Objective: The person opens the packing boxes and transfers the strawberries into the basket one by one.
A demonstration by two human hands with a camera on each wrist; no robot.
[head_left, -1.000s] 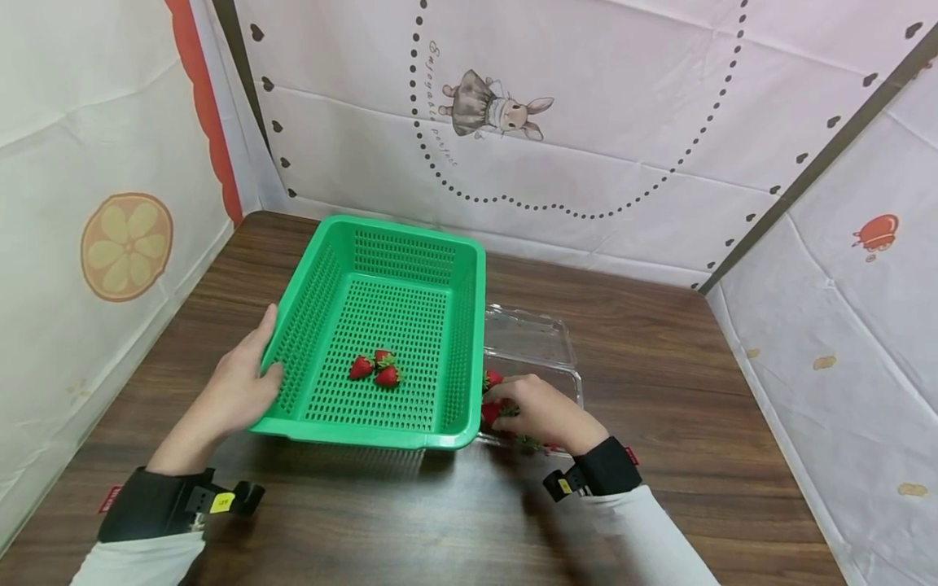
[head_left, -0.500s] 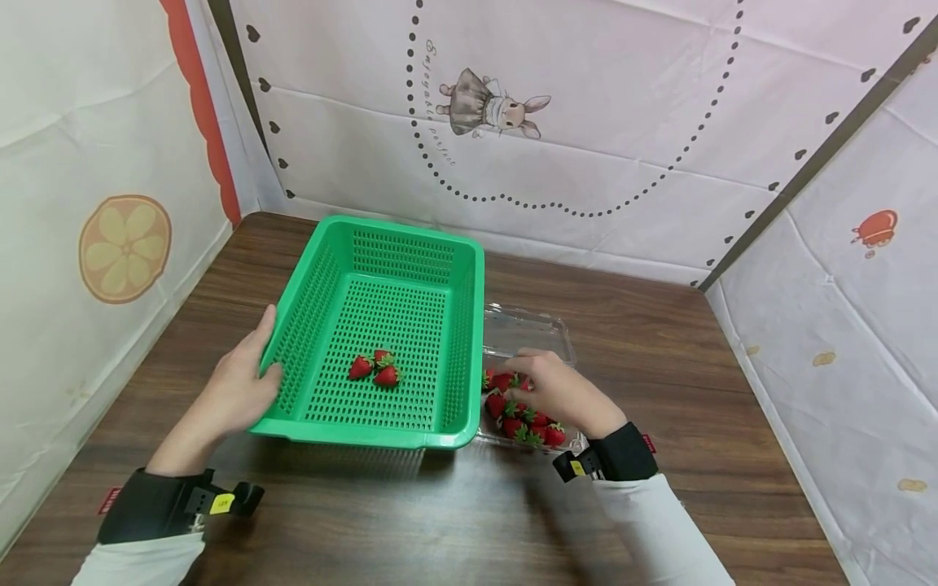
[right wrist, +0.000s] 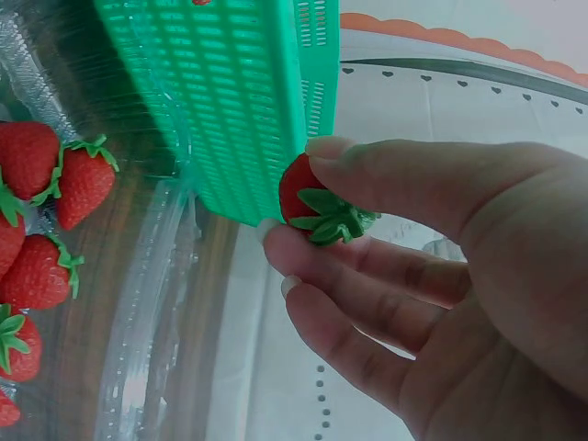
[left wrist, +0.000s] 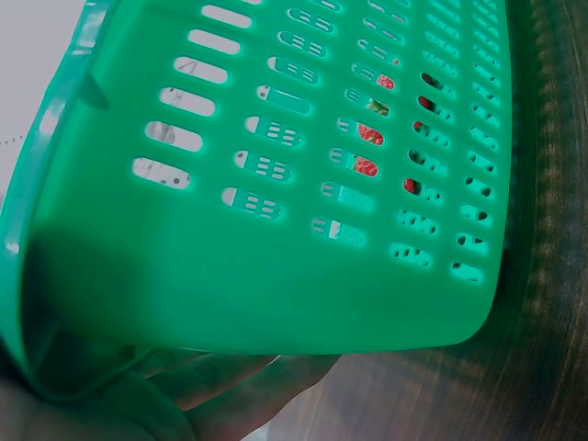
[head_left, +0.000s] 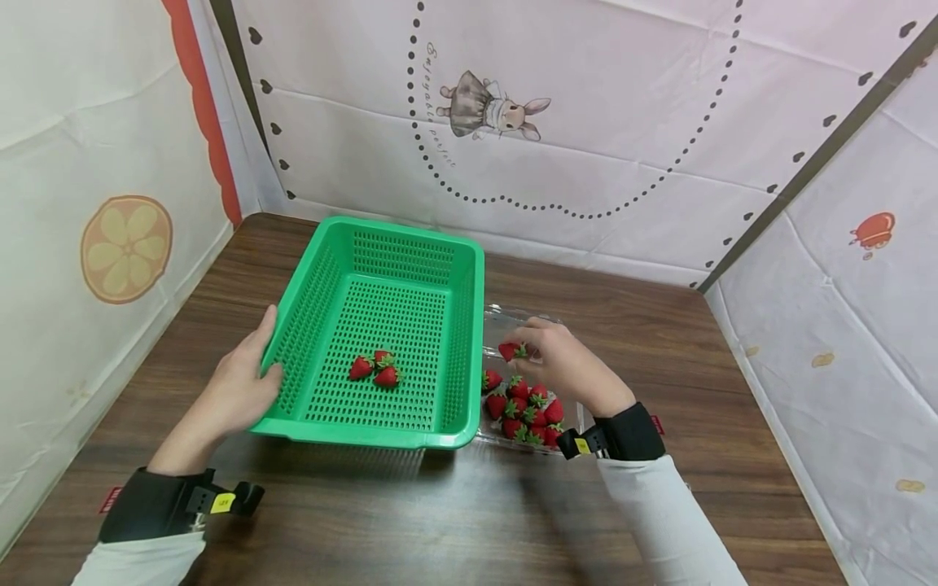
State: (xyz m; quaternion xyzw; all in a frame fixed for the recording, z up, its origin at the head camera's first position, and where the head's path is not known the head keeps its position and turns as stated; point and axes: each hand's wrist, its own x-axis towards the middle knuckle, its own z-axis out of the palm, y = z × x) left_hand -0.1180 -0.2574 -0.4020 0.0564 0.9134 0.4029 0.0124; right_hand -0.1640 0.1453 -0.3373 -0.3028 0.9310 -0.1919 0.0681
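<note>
A green perforated basket stands on the table, with 3 strawberries on its floor. My left hand grips its left rim near the front corner; in the left wrist view the fingers curl under that rim. My right hand pinches a single strawberry between thumb and fingertips, its green leaves toward the palm. That strawberry hangs above the clear plastic clamshell box, which lies lid open beside the basket. Several more strawberries are in the box, whose left edge the basket partly hides.
The brown wooden table meets printed white cloth walls at the back, left and right. A rabbit picture is on the back cloth. The basket's right wall stands between its inside and the box.
My right hand has risen out of the strawberries in the box and moved away from me, now with one strawberry pinched in it. My left hand and the basket stay put.
</note>
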